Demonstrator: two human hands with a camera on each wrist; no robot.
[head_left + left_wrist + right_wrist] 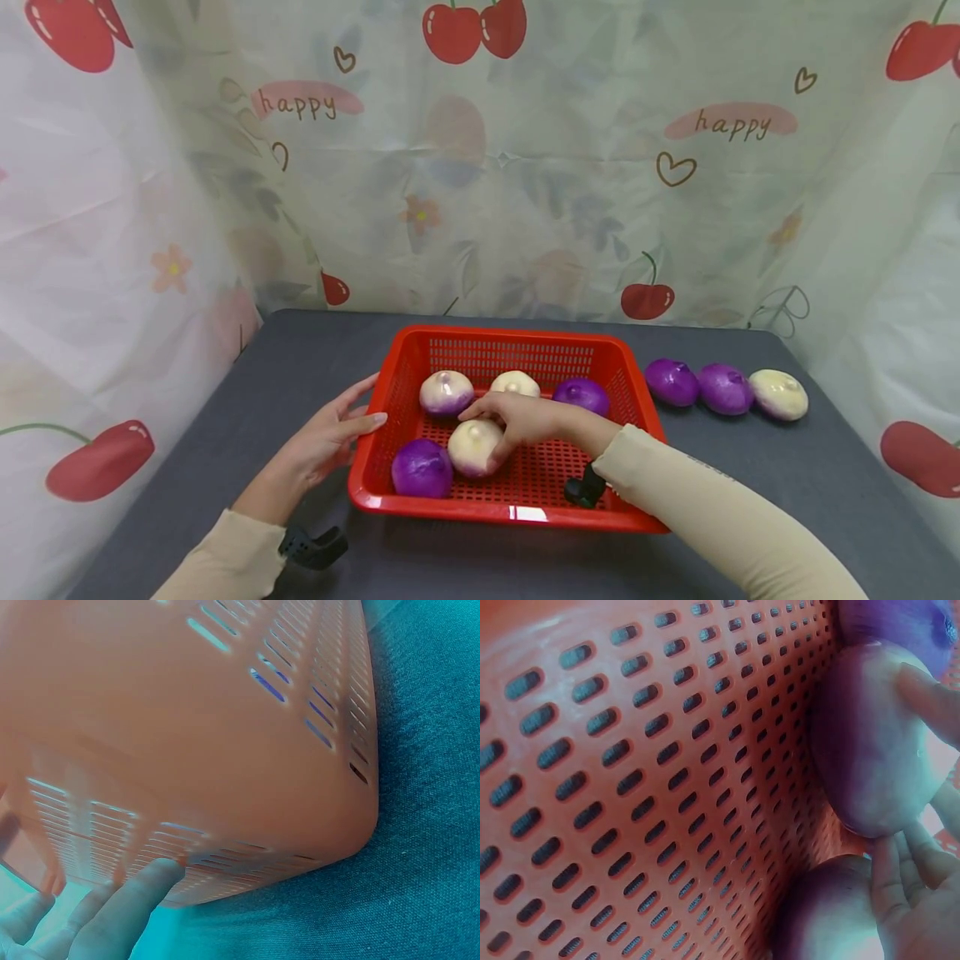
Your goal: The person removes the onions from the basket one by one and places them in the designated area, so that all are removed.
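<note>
A red plastic basket (517,514) stands on the dark table, with turnips lying in it. My left hand (321,437) holds its left side, the thumb on the rim and the fingers against the slotted outer wall (112,825). Inside the basket my right hand (521,418) grips a white-and-purple turnip (472,447), thumb on one side and fingers on the other. Beside that turnip, at the front left, lies a purple turnip (422,469). Further back are a white-and-purple turnip (446,393), a pale turnip (515,382) partly behind my hand, and a purple turnip (581,395).
Right of the basket, two purple turnips (672,382) and a pale turnip (778,395) lie in a row on the grey tabletop (315,350). A cherry-printed curtain (495,225) hangs behind the table and along both sides.
</note>
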